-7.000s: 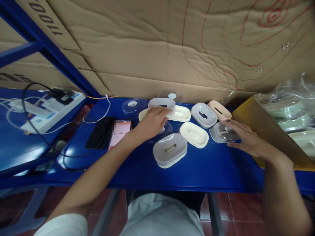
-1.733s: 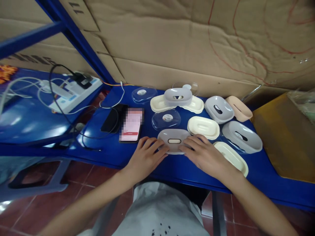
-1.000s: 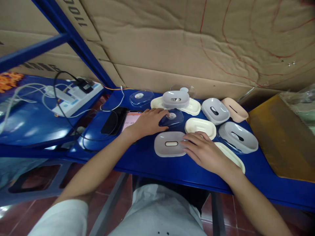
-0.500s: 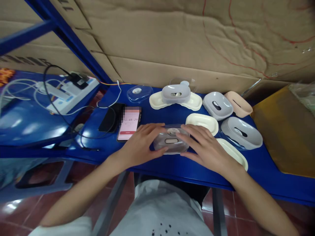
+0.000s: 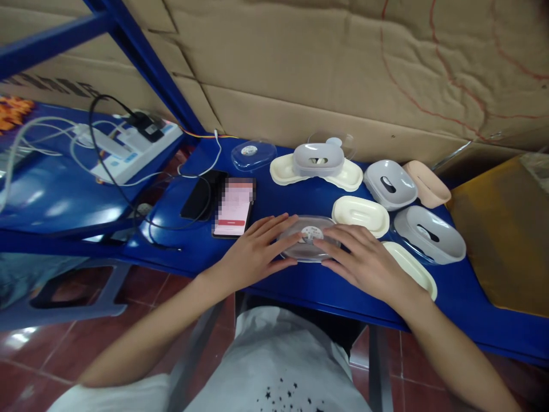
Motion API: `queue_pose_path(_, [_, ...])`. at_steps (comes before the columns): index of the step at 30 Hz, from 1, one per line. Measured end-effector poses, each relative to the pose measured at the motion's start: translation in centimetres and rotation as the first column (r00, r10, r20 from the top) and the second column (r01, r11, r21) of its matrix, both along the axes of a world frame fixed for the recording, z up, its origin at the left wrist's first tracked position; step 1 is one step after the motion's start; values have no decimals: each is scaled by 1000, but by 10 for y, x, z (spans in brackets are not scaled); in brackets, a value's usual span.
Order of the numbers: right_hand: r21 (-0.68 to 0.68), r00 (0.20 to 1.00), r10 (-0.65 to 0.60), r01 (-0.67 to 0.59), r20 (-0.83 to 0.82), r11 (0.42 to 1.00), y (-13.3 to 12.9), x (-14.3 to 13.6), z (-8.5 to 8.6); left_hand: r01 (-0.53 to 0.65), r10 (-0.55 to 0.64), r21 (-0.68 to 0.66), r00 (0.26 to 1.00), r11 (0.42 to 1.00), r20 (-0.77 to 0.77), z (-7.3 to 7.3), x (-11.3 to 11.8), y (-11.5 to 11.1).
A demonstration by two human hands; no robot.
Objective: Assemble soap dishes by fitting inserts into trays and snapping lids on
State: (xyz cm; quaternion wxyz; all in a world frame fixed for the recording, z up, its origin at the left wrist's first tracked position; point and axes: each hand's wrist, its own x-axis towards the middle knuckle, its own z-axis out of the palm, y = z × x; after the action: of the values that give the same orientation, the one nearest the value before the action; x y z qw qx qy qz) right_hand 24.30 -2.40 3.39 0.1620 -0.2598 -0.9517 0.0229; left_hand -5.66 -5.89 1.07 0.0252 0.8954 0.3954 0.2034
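Both my hands, left hand point(image 5: 253, 249) and right hand point(image 5: 364, 257), are clamped on a clear lid point(image 5: 312, 230) from either side, thumbs at its near edge, apparently over a grey dish point(image 5: 311, 255), though blur hides how it sits. Just beyond my right fingers lies a cream tray point(image 5: 362, 216); a phone point(image 5: 234, 210) lies beside my left.

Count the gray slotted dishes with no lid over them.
3: the back dish over cream trays, the middle dish beside the peach dish, and the right dish nearest the cardboard box. Others may be hidden.
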Motion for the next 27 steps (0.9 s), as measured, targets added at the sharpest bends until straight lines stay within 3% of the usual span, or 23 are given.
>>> queue_pose_path(10, [129,999,25,-28,30,991,-3,-1,-11,-18,28,104,995,994,-97,-1,-2,-2])
queue_pose_path(18, [-9,999,2,-2,-37,1000,5,-3,-9,-123,126,32,987,992,-102,10,-6,17])
queue_pose_path(23, [-52,994,-104,102,-20,993,12,15,5,-251,250,8,956,968,-156,22,-19,41])
queue_pose_path(27, [-55,977,-213,214,24,975,22,37,10,-372,380,81,914,925,-141,28,-13,47])
